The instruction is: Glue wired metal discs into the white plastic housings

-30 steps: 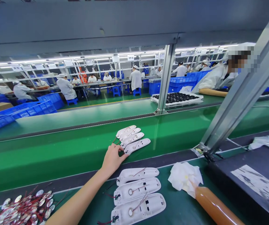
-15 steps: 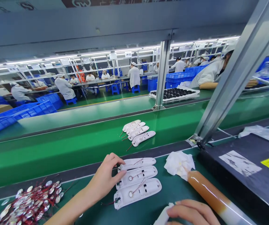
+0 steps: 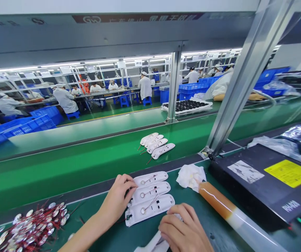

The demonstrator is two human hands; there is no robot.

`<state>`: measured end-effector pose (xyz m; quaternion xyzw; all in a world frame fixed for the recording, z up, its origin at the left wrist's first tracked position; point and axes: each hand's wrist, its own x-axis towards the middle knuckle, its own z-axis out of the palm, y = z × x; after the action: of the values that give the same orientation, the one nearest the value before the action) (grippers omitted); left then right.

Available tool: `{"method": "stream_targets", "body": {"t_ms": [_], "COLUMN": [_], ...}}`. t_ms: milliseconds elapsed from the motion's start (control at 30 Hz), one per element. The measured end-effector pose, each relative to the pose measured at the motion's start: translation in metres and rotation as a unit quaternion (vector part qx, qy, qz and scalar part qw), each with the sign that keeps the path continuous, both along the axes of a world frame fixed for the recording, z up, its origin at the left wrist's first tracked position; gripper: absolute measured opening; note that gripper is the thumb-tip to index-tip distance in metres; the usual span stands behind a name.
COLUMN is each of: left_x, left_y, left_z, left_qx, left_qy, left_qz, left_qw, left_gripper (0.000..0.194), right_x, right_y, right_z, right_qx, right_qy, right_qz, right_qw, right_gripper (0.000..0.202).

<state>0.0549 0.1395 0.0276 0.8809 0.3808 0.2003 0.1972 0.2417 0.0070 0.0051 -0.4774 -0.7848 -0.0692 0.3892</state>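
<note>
Three white plastic shells lie in a row on the green bench, each with a round metal disc and thin red wires inside: a far shell (image 3: 152, 177), a middle shell (image 3: 150, 190) and a near shell (image 3: 152, 209). My left hand (image 3: 120, 196) pinches at the left end of the far shell, its thumb and fingertips close together. Below the row, my right hand (image 3: 184, 229) is closed around another white shell (image 3: 151, 244), partly cut off by the lower edge and partly covered by my fingers.
A pile of metal discs with red wires (image 3: 35, 227) lies at left. To the right are a crumpled tissue (image 3: 191, 176), a brown-and-clear tube (image 3: 218, 201) and a black box (image 3: 260, 182). Several more shells (image 3: 163, 150) lie on the green belt (image 3: 61, 175). A metal post (image 3: 241, 80) rises behind.
My right hand has come left and up with its shell, nearer the row. The thumb and fingers of my left hand have drawn together. The camera view has shifted slightly.
</note>
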Motion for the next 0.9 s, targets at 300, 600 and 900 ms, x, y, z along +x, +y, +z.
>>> {"method": "stream_targets", "body": {"t_ms": [300, 600, 900], "left_x": [-0.008, 0.002, 0.003], "left_y": [-0.022, -0.049, -0.049], "left_z": [0.016, 0.018, 0.012], "left_qx": [-0.028, -0.046, -0.022], "left_qy": [0.026, 0.157, 0.172], "left_qz": [-0.010, 0.007, 0.017], "left_qw": [0.999, 0.987, 0.985], "left_gripper": [0.021, 0.047, 0.040], "right_x": [0.001, 0.014, 0.013], "right_y": [0.000, -0.003, -0.004], "right_z": [0.020, 0.018, 0.026], "right_qx": [0.016, 0.052, 0.083], "right_qy": [0.042, 0.019, 0.027], "right_qz": [-0.023, -0.026, -0.038], "right_qw": [0.999, 0.998, 0.995], "right_gripper": [0.017, 0.014, 0.017]}}
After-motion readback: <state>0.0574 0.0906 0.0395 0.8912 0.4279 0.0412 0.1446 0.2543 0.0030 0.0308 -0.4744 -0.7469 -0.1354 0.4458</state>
